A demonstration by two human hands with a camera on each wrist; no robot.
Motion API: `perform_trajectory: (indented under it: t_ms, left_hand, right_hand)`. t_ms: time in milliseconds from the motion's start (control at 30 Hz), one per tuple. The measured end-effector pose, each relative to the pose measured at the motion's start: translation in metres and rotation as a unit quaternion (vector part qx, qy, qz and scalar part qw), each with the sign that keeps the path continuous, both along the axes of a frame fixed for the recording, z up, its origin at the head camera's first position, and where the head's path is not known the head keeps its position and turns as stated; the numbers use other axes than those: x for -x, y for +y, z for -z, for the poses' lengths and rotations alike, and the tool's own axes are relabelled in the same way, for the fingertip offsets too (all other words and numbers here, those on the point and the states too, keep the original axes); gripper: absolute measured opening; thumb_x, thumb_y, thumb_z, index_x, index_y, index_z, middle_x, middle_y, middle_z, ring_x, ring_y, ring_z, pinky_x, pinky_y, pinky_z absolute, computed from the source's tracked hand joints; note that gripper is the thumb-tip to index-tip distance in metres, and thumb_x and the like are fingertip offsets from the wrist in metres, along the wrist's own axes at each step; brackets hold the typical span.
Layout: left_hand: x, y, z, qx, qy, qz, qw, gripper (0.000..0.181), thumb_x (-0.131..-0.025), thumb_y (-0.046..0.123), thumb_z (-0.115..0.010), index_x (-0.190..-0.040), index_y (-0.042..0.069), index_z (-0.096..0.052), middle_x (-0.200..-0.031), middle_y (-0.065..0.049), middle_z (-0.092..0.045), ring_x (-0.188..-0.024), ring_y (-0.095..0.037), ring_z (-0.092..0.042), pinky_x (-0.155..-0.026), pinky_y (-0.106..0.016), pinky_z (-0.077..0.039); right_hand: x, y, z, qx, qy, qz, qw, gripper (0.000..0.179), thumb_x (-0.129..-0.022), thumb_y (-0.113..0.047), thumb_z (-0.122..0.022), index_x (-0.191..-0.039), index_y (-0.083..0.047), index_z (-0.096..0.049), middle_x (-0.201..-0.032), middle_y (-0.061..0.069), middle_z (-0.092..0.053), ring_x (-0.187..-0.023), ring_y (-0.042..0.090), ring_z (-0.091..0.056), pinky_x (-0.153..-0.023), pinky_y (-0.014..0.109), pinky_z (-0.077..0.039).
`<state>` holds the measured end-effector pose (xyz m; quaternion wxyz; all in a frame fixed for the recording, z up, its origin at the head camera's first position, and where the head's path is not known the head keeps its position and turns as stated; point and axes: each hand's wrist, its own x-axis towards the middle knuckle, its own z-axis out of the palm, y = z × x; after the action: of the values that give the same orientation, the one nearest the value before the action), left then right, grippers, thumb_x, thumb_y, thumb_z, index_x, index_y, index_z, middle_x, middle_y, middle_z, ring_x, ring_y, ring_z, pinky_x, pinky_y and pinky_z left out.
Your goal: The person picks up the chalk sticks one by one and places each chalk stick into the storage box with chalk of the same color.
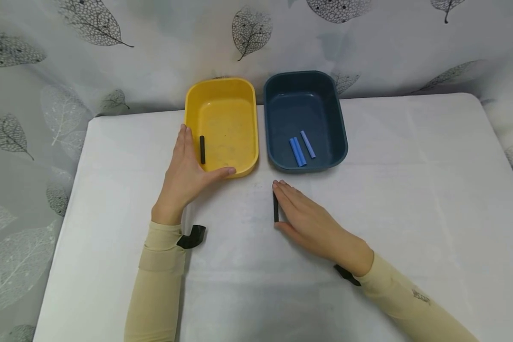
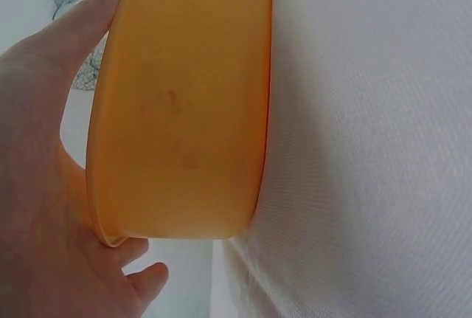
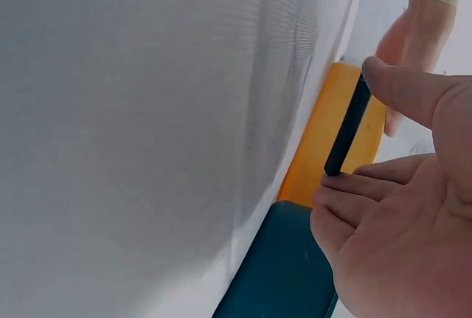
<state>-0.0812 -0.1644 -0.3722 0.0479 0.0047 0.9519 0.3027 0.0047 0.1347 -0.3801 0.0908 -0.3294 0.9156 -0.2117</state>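
My right hand [image 1: 309, 225] pinches a short black stick [image 1: 275, 209] lengthwise, thumb at its near end and fingertips at its far end. The right wrist view shows the stick [image 3: 348, 128] spanning from thumb to fingers, the palm behind it. My left hand [image 1: 188, 173] rests against the near left corner of a yellow tray [image 1: 228, 114], fingers straight along its left side and thumb stretched along the front rim. Inside that tray, near its left wall, lies another black stick [image 1: 202, 150].
Right of the yellow tray stands a dark blue tray [image 1: 303, 107] with several blue sticks [image 1: 308, 144] in it. Both trays stand at the back edge of a white-covered table [image 1: 402, 190], before a leaf-patterned curtain [image 1: 184, 42].
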Motion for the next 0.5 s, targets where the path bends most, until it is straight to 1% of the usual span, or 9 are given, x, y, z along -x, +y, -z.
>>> perform_trajectory:
  t_ms: [167,500]
  left_hand:
    - [0.0,0.002,-0.001,0.001,-0.002,-0.001,1.0,0.143,-0.068,0.083,-0.073,-0.164,0.011,0.006,-0.173,-0.004,0.008,-0.161,-0.027,-0.008,-0.126,-0.057,-0.024]
    - [-0.001,0.001,-0.002,0.002,0.002,0.0,1.0,0.142,-0.069,0.081,-0.073,-0.164,0.011,0.007,-0.173,-0.004,0.008,-0.161,-0.026,-0.007,-0.127,-0.055,-0.023]
  right_hand:
    - [0.004,-0.005,-0.005,0.002,-0.004,0.004,1.0,0.077,-0.101,-0.027,-0.066,-0.157,0.007,-0.027,-0.166,0.021,-0.029,-0.154,0.032,-0.031,-0.125,0.047,-0.031]
    - [0.011,-0.017,-0.014,0.041,0.012,0.005,0.9991,0.078,-0.101,-0.028,-0.065,-0.159,0.004,-0.024,-0.168,0.017,-0.026,-0.156,0.03,-0.027,-0.126,0.046,-0.028]
